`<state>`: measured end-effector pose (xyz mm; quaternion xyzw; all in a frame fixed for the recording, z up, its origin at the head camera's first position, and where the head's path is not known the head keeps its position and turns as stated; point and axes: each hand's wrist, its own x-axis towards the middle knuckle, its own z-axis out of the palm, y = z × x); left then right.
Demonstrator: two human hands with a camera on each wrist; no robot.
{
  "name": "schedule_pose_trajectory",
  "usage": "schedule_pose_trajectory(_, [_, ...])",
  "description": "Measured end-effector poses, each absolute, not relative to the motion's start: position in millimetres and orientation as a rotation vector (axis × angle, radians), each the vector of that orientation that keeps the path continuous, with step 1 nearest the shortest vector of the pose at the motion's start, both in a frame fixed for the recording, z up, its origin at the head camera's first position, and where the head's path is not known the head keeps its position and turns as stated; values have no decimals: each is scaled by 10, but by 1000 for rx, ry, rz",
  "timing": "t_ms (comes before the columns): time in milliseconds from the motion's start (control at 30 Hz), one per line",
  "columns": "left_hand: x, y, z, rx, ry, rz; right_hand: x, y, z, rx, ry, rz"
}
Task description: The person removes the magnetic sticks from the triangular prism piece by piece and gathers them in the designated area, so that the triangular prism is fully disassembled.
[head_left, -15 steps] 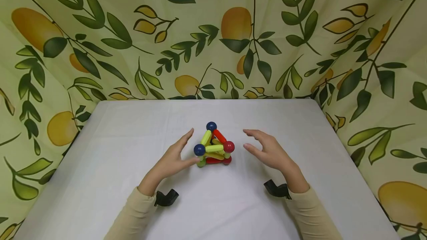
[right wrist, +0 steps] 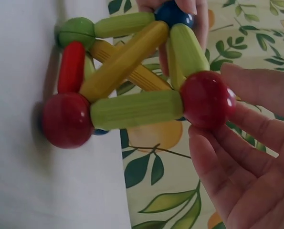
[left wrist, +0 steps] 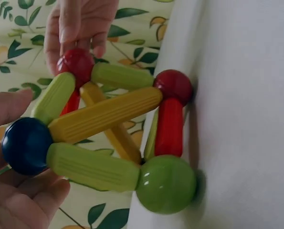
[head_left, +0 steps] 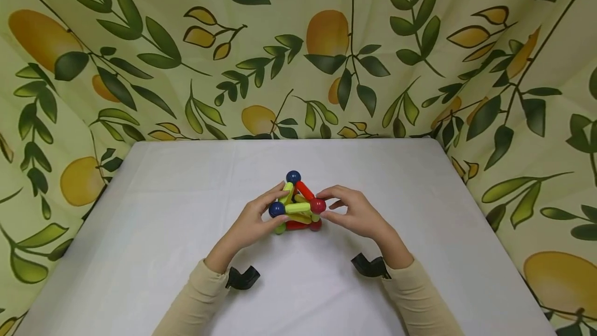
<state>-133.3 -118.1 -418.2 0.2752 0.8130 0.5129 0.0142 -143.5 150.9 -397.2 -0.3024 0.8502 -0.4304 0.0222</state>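
Head view bright, evenly lit; wrist views dimmer; highlights on green ball [left wrist: 166,185]; soft shadows on tabletop [left wrist: 247,119].

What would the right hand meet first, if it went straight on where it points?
The right hand would probably meet the upper red ball first; it lies between the fingers, though contact is unclear.

No text, label, brand, number or sign can be read in any of the three views. The balls [left wrist: 166,184] and rods [right wrist: 137,109] show plain colour without legible lettering, and none can be made out on the black wrist pieces [head_left: 243,278] either. The printing on the patterned backdrop cloth [head_left: 280,14] is fruit and leaves, with no readable characters or marks.
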Motion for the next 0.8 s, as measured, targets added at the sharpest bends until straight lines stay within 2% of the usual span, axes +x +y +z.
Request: schedule_pose_trajectory(800, [-1306, -990, -4336, 830, 2791, 1605, -1425, 1293, -4091, -818, 2755, -1336])
